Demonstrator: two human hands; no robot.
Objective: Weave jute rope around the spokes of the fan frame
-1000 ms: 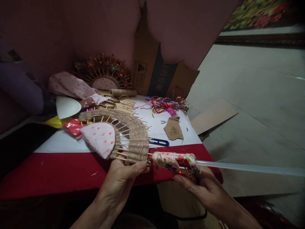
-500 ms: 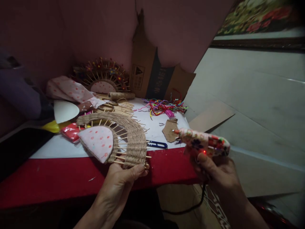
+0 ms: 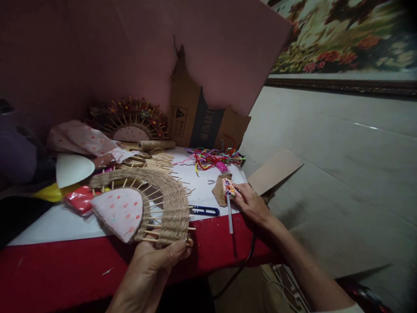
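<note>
My left hand (image 3: 159, 258) grips the lower right end of a woven twine half-ring (image 3: 176, 204) with thin sticks radiating through it. A pale fabric-covered half disc with red dots (image 3: 122, 211) forms its inner part. My right hand (image 3: 252, 202) is wrapped round a flower-patterned glue gun (image 3: 230, 188) at the table's right side, over a torn cardboard piece (image 3: 220, 191). A translucent glue stick (image 3: 230, 217) sticks out of the gun toward me. Blue thread snips (image 3: 205, 211) lie between the woven piece and the gun.
Coloured pipe cleaners (image 3: 215, 158) lie behind the cardboard piece. A finished-looking decorated fan (image 3: 130, 121) and a cardboard sheet (image 3: 205, 117) stand at the back. Left are dotted fabric (image 3: 84, 137), a white cup-like shape (image 3: 74, 169) and a red packet (image 3: 80, 200). A black cable (image 3: 239, 269) hangs at the front edge.
My right hand has carried the glue gun left and down onto the cardboard piece, turning it so its stick end faces me. My left hand still holds the woven piece. The view has shifted.
</note>
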